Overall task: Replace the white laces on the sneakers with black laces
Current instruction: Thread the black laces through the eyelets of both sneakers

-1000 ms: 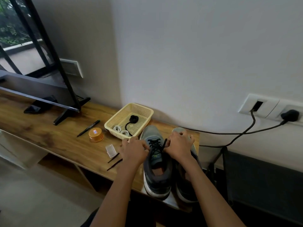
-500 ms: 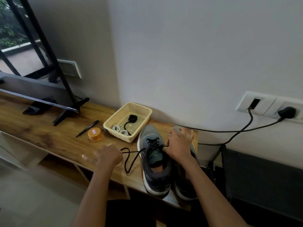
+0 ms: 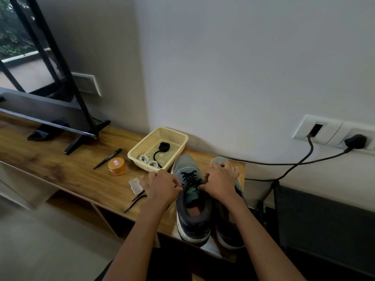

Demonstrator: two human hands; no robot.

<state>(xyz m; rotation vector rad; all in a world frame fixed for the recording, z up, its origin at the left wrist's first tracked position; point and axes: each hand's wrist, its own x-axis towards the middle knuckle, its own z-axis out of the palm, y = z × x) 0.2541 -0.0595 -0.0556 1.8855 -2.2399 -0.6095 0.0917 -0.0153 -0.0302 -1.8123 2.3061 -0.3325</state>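
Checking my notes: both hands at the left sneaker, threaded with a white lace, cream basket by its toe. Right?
Not quite: in the head view the lace in the left sneaker is black, not white. Left hand and right hand are at it; the cream basket sits by its toe.

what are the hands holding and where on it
The left hand and right hand each pinch the black lace at the top eyelets of the gray sneaker.

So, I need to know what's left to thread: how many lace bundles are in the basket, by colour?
White lace bundles: 2
Black lace bundle: 1
Total in the basket: 3
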